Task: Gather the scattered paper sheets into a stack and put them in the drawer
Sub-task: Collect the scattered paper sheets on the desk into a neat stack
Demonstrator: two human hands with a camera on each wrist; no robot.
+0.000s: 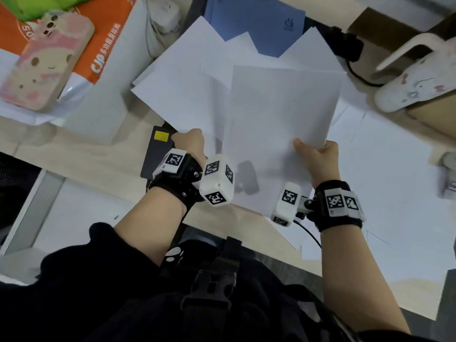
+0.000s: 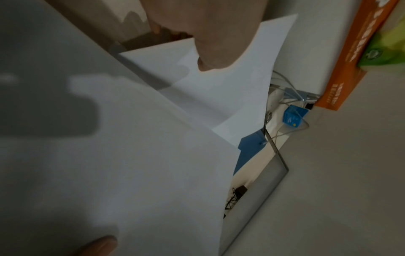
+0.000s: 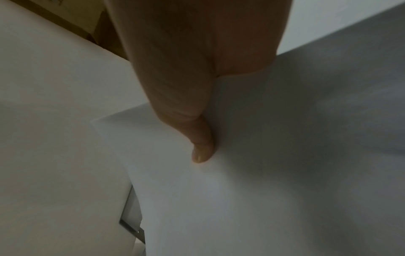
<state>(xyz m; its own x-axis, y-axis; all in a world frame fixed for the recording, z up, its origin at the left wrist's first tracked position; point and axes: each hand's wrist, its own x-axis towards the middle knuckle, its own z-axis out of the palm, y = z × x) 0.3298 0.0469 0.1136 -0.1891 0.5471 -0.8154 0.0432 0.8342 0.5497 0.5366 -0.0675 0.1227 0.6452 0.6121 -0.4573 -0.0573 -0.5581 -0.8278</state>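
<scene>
above the desk point(image 1: 81, 154), both hands hold white paper sheets up off the surface. right hand point(image 1: 318, 160) pinches the top sheet point(image 1: 283, 107) at its near right corner, thumb on the upper face, other fingers hidden under it; right wrist view shows the thumb point(image 3: 201, 149) pressed flat on the paper. left hand point(image 1: 191, 141) grips the near left edge of the fanned sheets point(image 1: 187, 77) behind the top one; its fingers are tucked under w/ the thumb over the paper, as the left wrist view shows point(image 2: 208, 57). the sheets aren't squared up: corners stick out at diff angles, overlapping loosely. more white sheets point(image 1: 385, 174) lie flat on the desk to the right, under and beside the right hand. a blue folder point(image 1: 261, 23) lies beyond the held sheets, partly covered by them. far left: a phone in a pink cartoon case point(image 1: 44, 62) sits on an orange-and-white box point(image 1: 103, 43). a black adapter point(image 1: 158, 149) lies just left of the left wrist. no drawer can be picked out for sure.
</scene>
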